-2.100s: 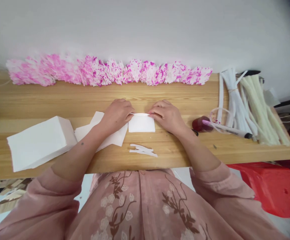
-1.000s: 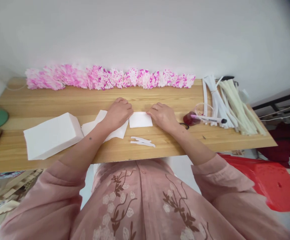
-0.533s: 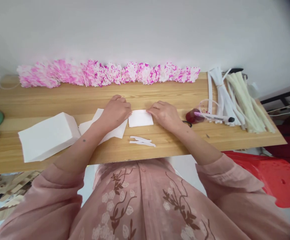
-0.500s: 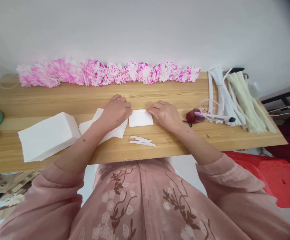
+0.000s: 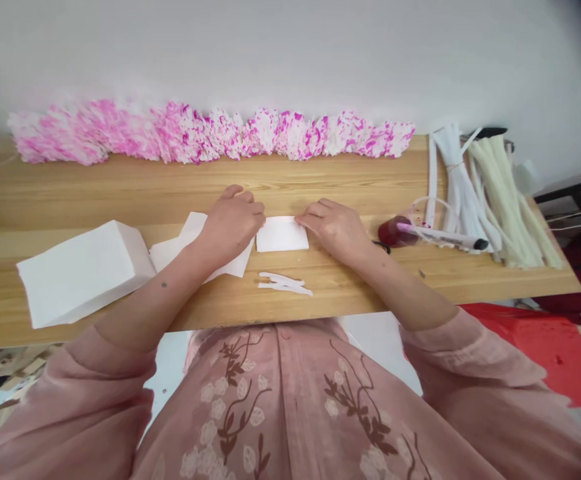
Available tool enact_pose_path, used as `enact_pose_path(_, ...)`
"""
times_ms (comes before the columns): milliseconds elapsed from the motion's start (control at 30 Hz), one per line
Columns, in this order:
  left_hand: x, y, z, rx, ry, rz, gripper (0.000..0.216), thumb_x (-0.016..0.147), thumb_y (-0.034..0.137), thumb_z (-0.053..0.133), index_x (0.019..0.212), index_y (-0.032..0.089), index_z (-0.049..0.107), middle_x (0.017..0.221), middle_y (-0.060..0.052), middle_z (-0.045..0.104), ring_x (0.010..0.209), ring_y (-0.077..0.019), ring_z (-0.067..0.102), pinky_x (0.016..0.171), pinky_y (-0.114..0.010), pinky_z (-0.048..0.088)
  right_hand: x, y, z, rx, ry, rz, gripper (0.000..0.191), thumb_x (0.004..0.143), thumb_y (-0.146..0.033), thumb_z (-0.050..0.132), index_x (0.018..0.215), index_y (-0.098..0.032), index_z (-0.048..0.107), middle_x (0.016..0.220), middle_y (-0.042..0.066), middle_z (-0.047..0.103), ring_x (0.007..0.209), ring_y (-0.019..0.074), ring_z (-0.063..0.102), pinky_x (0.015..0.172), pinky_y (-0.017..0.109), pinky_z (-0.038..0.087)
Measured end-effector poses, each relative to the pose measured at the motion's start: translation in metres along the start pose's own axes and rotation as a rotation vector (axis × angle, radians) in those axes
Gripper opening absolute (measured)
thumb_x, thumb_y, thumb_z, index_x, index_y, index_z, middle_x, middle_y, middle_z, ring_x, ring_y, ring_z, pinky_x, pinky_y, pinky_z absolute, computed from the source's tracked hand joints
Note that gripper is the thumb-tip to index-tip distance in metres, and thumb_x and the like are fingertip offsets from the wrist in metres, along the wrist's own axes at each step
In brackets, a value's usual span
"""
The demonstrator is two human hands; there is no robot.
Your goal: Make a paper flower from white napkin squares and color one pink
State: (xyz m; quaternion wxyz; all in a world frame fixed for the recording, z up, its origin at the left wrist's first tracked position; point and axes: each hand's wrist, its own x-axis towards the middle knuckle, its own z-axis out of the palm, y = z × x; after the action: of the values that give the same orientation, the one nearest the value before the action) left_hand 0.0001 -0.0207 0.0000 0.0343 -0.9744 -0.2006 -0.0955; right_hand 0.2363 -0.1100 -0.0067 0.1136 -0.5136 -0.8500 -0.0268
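Note:
Between my hands, a small folded white paper [image 5: 282, 236] lies on the wooden table. My left hand [image 5: 234, 220] is closed at its left far corner, fingers curled and pressed together. My right hand [image 5: 334, 228] pinches the right far corner, thumb and fingers together. Loose white sheets [image 5: 190, 235] lie partly hidden under my left hand and forearm. Nearer to me, several short white strips [image 5: 285, 284] rest on the tabletop below the folded paper.
A thick stack of white paper [image 5: 85, 270] sits at left. Pink-and-white ruffled paper flowers [image 5: 210, 137] line the wall edge. At right stand a jar of dark red liquid [image 5: 396, 231], a white marker-like pen [image 5: 445, 237], bundled white strips [image 5: 454, 180] and cream strips [image 5: 507, 200]. The wooden table [image 5: 340, 300] ends near my body.
The camera view has shifted slightly, so the surroundings appear a little wider apart. Both hands stay at the folded paper's far corners with hardly any movement.

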Motion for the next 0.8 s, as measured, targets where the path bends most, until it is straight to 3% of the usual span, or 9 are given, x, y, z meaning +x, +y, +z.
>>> enact_pose_path(367, 0.000, -0.004, 0.004, 0.040, 0.042, -0.005, 0.031, 0.094, 0.015, 0.044, 0.068, 0.019, 0.060, 0.071, -0.002, 0.063, 0.076, -0.0193, 0.053, 0.089, -0.040, 0.040, -0.003, 0.003, 0.008, -0.015, 0.067, 0.015, 0.028, 0.101, -0.021, 0.042, 0.100, -0.017, 0.069, 0.091, 0.009, 0.068, 0.084, 0.0222, 0.054, 0.070, 0.034, 0.041)
enact_pose_path(600, 0.003, -0.006, 0.001, -0.099, 0.018, -0.063, 0.028, 0.091, 0.016, 0.045, 0.067, 0.018, 0.059, 0.074, -0.004, 0.066, 0.076, -0.0203, 0.056, 0.088, -0.042, 0.042, 0.004, 0.006, 0.012, 0.005, 0.060, 0.045, 0.029, 0.101, -0.023, 0.040, 0.095, -0.016, 0.068, 0.092, 0.011, 0.067, 0.086, 0.0240, 0.056, 0.075, 0.036, 0.044)
enact_pose_path(800, 0.003, -0.015, 0.006, -0.271, -0.010, -0.066, 0.024, 0.088, 0.014, 0.045, 0.075, 0.017, 0.064, 0.081, -0.007, 0.068, 0.080, -0.0221, 0.058, 0.078, -0.039, 0.044, 0.006, 0.006, 0.012, 0.007, 0.059, 0.077, 0.024, 0.100, -0.022, 0.042, 0.103, -0.017, 0.066, 0.094, 0.010, 0.069, 0.086, 0.0241, 0.058, 0.073, 0.035, 0.042)
